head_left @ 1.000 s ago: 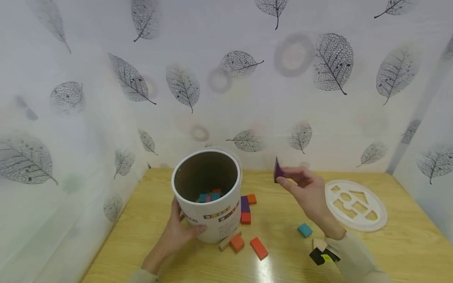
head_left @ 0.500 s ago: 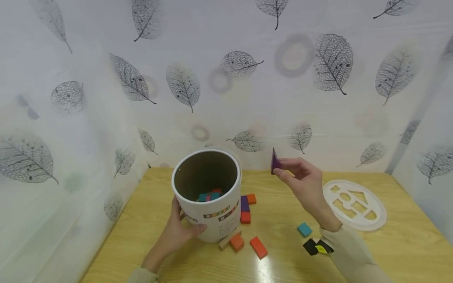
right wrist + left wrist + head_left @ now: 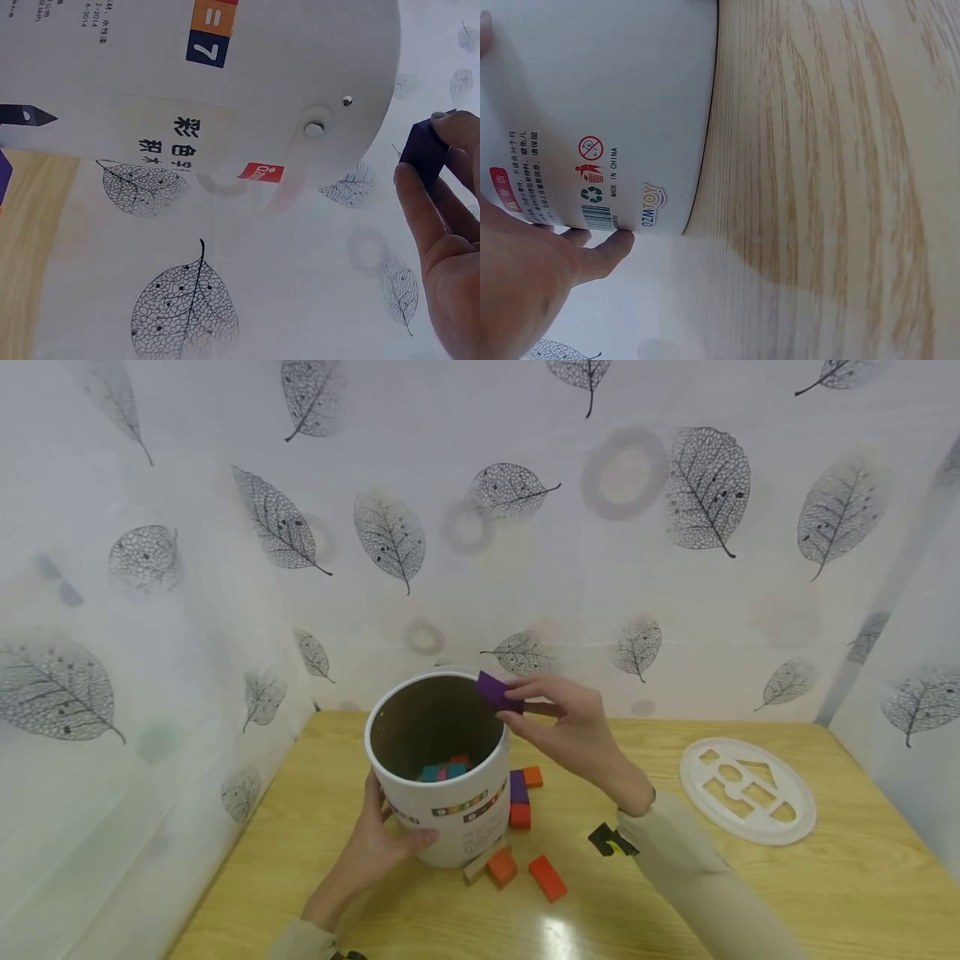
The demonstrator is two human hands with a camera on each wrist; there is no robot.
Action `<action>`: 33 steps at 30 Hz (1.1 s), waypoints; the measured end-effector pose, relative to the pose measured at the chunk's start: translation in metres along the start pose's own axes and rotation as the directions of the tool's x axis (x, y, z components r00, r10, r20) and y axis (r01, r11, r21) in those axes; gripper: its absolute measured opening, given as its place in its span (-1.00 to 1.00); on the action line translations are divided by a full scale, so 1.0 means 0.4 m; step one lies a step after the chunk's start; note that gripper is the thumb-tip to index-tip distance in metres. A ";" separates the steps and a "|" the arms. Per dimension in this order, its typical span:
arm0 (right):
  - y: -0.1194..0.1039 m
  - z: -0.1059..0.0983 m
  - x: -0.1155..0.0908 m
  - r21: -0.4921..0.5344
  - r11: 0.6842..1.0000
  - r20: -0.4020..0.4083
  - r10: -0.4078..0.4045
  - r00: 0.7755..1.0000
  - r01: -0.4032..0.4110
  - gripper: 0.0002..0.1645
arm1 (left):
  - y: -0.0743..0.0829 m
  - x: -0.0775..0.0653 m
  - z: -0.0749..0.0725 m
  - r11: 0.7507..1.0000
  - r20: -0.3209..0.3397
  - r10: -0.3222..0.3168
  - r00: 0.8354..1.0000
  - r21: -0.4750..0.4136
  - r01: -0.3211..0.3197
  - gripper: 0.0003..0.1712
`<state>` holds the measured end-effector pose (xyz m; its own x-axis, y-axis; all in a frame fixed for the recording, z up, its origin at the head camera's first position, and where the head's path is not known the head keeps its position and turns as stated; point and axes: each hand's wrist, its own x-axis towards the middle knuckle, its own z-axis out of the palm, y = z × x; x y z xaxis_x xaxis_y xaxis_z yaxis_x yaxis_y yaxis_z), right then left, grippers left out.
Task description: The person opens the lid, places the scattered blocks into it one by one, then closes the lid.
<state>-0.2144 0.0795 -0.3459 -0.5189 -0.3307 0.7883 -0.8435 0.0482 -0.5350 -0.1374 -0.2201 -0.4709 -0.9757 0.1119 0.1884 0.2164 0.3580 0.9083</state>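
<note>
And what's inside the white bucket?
In the white bucket, the head view shows teal blocks, a pink piece and a red-orange piece. The near side covers anything else, so no full count. The purple block in the right hand is above rim level.

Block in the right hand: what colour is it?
Purple: the block pinched by the right hand shows its colour best in the head view.
</note>
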 end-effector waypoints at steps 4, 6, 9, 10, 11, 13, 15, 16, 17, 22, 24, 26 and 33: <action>-0.003 0.033 0.039 -0.029 0.997 0.104 -0.072 0.992 0.075 -0.67 | -0.001 0.001 -0.001 1.000 0.001 0.000 1.000 0.007 0.000 0.46; -0.005 0.048 0.055 -0.043 0.994 0.135 -0.092 0.987 0.099 -0.69 | -0.001 0.001 -0.001 1.000 0.003 0.006 1.000 0.010 -0.006 0.46; -0.009 0.065 0.072 -0.080 0.989 0.157 -0.114 0.981 0.128 -0.71 | -0.002 0.001 -0.001 1.000 0.004 0.011 1.000 0.015 -0.011 0.47; -0.009 0.070 0.075 -0.091 0.986 0.160 -0.122 0.979 0.138 -0.71 | -0.002 0.001 -0.001 1.000 0.003 0.013 1.000 0.018 -0.013 0.48; -0.009 0.073 0.077 -0.099 0.985 0.162 -0.125 0.979 0.143 -0.71 | -0.003 0.001 -0.001 1.000 0.003 0.014 1.000 0.022 -0.014 0.48; -0.008 0.078 0.079 -0.111 0.983 0.162 -0.128 0.978 0.147 -0.71 | -0.004 0.001 -0.001 1.000 0.002 0.018 1.000 0.025 -0.018 0.48; -0.006 0.081 0.079 -0.116 0.983 0.162 -0.125 0.979 0.144 -0.71 | -0.005 0.000 -0.001 0.999 0.003 0.023 1.000 0.028 -0.023 0.48; -0.006 0.082 0.079 -0.115 0.983 0.161 -0.122 0.979 0.142 -0.71 | -0.005 0.000 -0.001 0.999 0.004 0.023 1.000 0.026 -0.023 0.48; -0.006 0.083 0.079 -0.117 0.983 0.161 -0.119 0.980 0.138 -0.71 | -0.005 -0.001 -0.001 0.999 0.005 0.025 1.000 0.024 -0.025 0.48; -0.004 0.084 0.078 -0.125 0.984 0.162 -0.109 0.981 0.130 -0.71 | -0.003 -0.003 -0.001 0.999 0.007 0.028 1.000 0.015 -0.028 0.49; -0.001 0.084 0.078 -0.128 0.983 0.162 -0.111 0.981 0.132 -0.71 | -0.002 -0.004 -0.001 1.000 0.008 0.024 1.000 0.013 -0.024 0.49; 0.001 0.085 0.077 -0.131 0.981 0.157 -0.119 0.980 0.140 -0.71 | -0.002 -0.004 -0.001 1.000 0.007 0.016 1.000 0.011 -0.017 0.49; 0.008 0.086 0.074 -0.136 0.978 0.146 -0.136 0.980 0.156 -0.72 | 0.000 -0.002 0.000 1.000 0.009 -0.007 1.000 0.008 0.007 0.49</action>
<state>-0.2276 0.0375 -0.3348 -0.3734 -0.4685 0.8007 -0.9251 0.1240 -0.3588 -0.1368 -0.2200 -0.4712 -0.9769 0.1179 0.1785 0.2098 0.3663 0.9065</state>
